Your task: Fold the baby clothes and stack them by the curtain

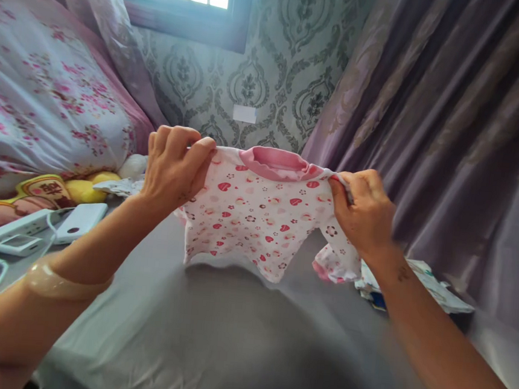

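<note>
A small white baby shirt with red hearts, flowers and a pink collar hangs spread between my two hands, above a grey bed sheet. My left hand pinches it at one shoulder, fingers curled over the top edge. At the opposite shoulder, my right hand grips the cloth between thumb and fingers. One sleeve with a pink cuff dangles below my right hand. The other sleeve is mostly hidden behind my left hand and wrist.
At left lie a white power strip with cables, a white device and yellow plush toys. Folded clothes rest at right. Beyond are floral bedding, purple curtains and a patterned wall.
</note>
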Action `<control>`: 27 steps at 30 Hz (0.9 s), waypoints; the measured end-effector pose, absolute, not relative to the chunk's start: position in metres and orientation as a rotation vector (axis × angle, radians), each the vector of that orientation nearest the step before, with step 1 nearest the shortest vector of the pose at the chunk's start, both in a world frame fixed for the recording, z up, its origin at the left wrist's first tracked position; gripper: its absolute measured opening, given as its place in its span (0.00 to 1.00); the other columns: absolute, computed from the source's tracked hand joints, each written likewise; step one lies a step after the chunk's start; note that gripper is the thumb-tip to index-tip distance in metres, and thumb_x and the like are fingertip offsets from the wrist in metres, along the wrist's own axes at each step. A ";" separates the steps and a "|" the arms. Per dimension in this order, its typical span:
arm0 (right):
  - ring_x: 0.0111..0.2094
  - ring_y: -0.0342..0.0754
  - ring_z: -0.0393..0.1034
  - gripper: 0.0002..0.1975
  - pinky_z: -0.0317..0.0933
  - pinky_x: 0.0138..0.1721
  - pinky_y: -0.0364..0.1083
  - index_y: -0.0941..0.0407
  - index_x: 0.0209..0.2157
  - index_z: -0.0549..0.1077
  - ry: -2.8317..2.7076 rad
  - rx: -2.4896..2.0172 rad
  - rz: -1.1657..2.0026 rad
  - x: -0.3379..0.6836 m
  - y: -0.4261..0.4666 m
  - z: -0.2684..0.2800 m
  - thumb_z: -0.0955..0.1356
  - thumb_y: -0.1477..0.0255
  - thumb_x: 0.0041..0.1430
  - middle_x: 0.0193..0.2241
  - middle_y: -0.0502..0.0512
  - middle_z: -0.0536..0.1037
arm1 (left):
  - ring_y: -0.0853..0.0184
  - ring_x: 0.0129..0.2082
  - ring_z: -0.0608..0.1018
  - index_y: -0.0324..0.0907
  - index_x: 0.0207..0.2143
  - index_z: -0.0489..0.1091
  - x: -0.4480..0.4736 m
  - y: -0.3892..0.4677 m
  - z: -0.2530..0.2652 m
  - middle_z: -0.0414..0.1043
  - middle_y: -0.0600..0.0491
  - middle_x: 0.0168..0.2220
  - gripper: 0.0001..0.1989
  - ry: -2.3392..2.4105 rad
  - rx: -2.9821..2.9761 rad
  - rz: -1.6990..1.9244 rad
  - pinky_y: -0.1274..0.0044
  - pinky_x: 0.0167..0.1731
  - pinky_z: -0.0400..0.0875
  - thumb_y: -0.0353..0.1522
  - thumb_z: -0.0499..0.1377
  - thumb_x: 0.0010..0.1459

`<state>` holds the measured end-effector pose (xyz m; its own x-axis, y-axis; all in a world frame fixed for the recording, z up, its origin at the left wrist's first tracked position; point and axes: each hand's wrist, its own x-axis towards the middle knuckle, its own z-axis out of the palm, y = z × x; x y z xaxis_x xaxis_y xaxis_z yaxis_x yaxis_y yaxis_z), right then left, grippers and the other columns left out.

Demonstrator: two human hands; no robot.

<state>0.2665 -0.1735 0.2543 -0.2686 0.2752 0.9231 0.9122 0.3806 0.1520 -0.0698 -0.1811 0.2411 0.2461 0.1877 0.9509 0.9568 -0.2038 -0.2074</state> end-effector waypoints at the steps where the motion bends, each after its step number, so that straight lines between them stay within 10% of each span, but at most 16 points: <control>1: 0.34 0.45 0.67 0.19 0.60 0.30 0.43 0.53 0.40 0.74 -1.779 -1.017 -0.889 0.267 -0.184 0.258 0.58 0.57 0.68 0.34 0.53 0.72 | 0.60 0.44 0.68 0.44 0.45 0.68 -0.071 -0.194 0.243 0.65 0.48 0.41 0.09 -1.080 -1.591 -1.047 0.64 0.45 0.63 0.35 0.54 0.63; 11: 0.33 0.47 0.70 0.16 0.62 0.33 0.46 0.52 0.37 0.76 -2.039 -0.985 -0.503 0.266 -0.199 0.280 0.63 0.57 0.65 0.32 0.53 0.75 | 0.63 0.42 0.69 0.47 0.40 0.70 -0.077 -0.222 0.259 0.64 0.54 0.38 0.08 -1.085 -1.794 -1.064 0.66 0.47 0.64 0.37 0.53 0.63; 27: 0.39 0.46 0.71 0.17 0.54 0.31 0.42 0.53 0.42 0.73 -2.262 -1.738 -0.370 0.252 -0.097 0.097 0.57 0.63 0.70 0.42 0.55 0.73 | 0.56 0.42 0.68 0.41 0.42 0.70 -0.050 -0.086 0.072 0.70 0.44 0.41 0.15 -1.622 -2.180 -0.613 0.67 0.42 0.60 0.33 0.44 0.66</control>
<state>0.2515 -0.0967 0.0967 -0.2478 0.8999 0.3589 0.9674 0.2502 0.0406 -0.0499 -0.0862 0.0722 0.2492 0.8063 0.5364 0.9596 -0.2804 -0.0244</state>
